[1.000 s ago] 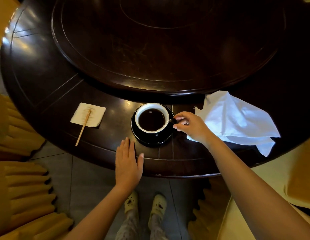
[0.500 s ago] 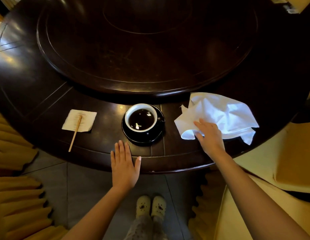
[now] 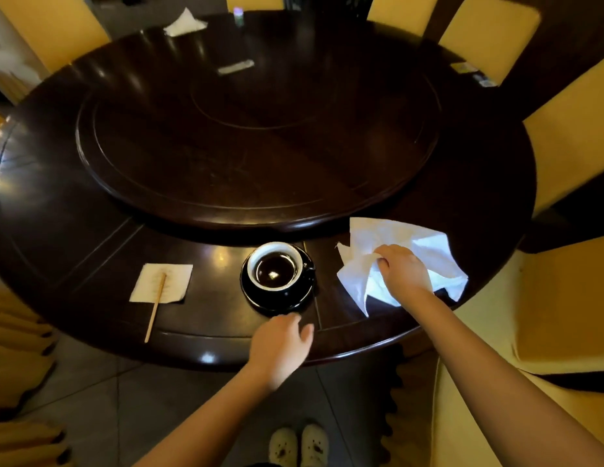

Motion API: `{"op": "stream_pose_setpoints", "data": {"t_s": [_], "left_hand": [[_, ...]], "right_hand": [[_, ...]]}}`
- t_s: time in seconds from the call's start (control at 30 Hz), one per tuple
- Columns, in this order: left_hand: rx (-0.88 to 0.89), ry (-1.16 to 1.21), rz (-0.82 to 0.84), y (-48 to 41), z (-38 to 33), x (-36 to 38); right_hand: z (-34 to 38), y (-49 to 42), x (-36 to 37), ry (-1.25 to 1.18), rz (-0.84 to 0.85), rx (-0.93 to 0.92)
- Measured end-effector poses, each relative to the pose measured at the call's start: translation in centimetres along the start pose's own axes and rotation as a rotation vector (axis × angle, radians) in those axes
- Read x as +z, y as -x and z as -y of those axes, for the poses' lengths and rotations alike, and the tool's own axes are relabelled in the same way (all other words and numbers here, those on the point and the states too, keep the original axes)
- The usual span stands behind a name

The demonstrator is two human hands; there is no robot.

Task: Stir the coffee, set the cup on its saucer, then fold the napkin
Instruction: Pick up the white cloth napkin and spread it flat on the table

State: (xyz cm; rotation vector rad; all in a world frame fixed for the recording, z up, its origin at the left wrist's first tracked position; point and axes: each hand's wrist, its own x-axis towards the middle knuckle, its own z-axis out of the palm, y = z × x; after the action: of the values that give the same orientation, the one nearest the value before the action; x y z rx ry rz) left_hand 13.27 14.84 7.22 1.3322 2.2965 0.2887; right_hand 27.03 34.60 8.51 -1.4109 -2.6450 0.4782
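View from the head camera over a large round dark wooden table (image 3: 91, 210) carrying a raised circular turntable (image 3: 260, 136). Near the front edge, a white-lined black ceramic cup (image 3: 275, 266) filled with dark coffee stands upright on its round black saucer (image 3: 277, 299). To the right of the saucer and apart from it lies a crumpled white cloth napkin (image 3: 425, 251), unfolded; the right hand (image 3: 403, 273) rests on it, fingers closed and pinching a gathered fold at the napkin's left part. The left hand (image 3: 280, 345) is at the table's front edge just in front of the saucer, blurred, fingers loosely curled with the thumb apart, gripping nothing; whether it touches the wood cannot be told. To the left of the saucer, well apart, a thin wooden stir stick (image 3: 157, 306) lies across a small square beige paper napkin (image 3: 172, 276). Yellow-covered chairs (image 3: 570, 136) surround the table.
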Motion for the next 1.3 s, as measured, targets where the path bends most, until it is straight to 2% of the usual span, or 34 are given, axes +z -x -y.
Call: {"op": "stream_pose_setpoints", "data": {"t_s": [0.07, 0.13, 0.2, 0.33, 0.47, 0.63, 0.73, 0.83, 0.93, 1.0, 1.17, 1.3], "left_hand": [[0.118, 0.139, -0.052, -1.2, -3.1, -1.9], [0.211, 0.271, -0.027, -2.6, -6.2, -3.5], [0.286, 0.279, -0.019, -4.2, -8.9, -4.4], [0.200, 0.186, -0.133, -6.5, -11.8, -5.6], [0.274, 0.211, -0.223, -7.7, -12.6, -7.9], [0.578, 0.422, -0.119, -9.7, -12.9, -10.6], [0.693, 0.508, -0.181, -9.6, -14.3, -12.1], [0.676, 0.721, -0.233, -9.2, -15.8, -13.5], [0.563, 0.963, -0.277, -9.3, -16.5, -14.9], [0.471, 1.028, -0.344, -9.7, -16.6, -15.8], [0.417, 0.846, -0.397, -10.8, -15.6, -15.6], [0.401, 0.678, -0.277, -11.2, -14.4, -15.4]], "right_hand": [[0.5, 0.0, -1.8, -0.029, -0.030, -0.066], [1.2, 0.0, -3.4, -0.070, -0.049, -0.089], [1.9, 0.0, -4.9, -0.135, -0.067, -0.093], [2.0, 0.1, -7.5, -0.250, -0.105, -0.119], [0.7, 0.3, -10.4, -0.268, -0.215, -0.072], [-2.6, 0.7, -11.8, -0.353, -0.331, 0.126], [-4.0, 1.1, -11.8, -0.343, -0.316, 0.186], [-5.5, 1.8, -11.1, -0.355, -0.283, 0.298], [-7.5, 3.1, -10.2, -0.421, -0.269, 0.481], [-8.3, 4.2, -9.9, -0.476, -0.284, 0.563], [-8.4, 5.0, -11.9, -0.789, -0.478, 0.545], [-8.1, 4.8, -15.4, -1.154, -0.562, 0.468]]}}
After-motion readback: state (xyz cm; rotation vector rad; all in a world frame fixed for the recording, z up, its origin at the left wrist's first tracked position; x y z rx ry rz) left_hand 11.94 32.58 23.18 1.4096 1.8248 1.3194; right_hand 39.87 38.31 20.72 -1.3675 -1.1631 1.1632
